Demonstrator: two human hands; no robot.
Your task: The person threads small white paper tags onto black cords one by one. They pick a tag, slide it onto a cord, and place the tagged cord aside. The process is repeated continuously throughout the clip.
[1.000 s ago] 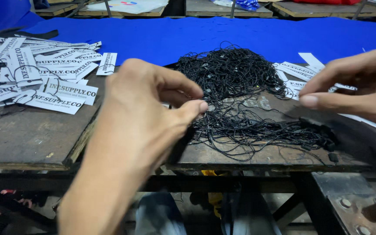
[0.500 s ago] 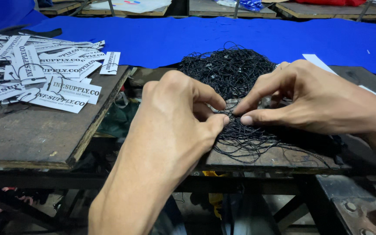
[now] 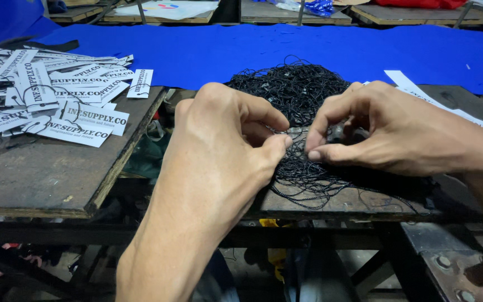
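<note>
Nearest the camera, the left hand (image 3: 227,140) reaches in from below, its forearm filling the lower middle of the view. Its grip is closed: thumb and forefinger are pinched together at their tips, apparently on a thin black string, though the strand itself is too fine to make out between them. Just to the right of that pinch, the right hand (image 3: 387,131) comes in from the right edge with its own grip closed in the same way, thumb and forefinger pressed together, the other fingers curled above. The two pinches sit almost touching, directly over the near edge of the pile of black strings (image 3: 292,89).

Under and beyond both grips, the pile lies heaped on a worn wooden bench (image 3: 320,204), loose loops trailing out below the hands toward the bench's front edge. To the left of the left grip, across a gap, a second bench top (image 3: 34,173) carries a spread of white paper tags (image 3: 57,106) with dark lettering, overlapping one another; some have black strings threaded through them. To the right of the right grip, a few more white tags (image 3: 431,98) lie partly behind the wrist.

Beyond the pile, a blue cloth (image 3: 286,47) stretches across the width of the view, and further wooden tables (image 3: 292,14) stand behind it.
</note>
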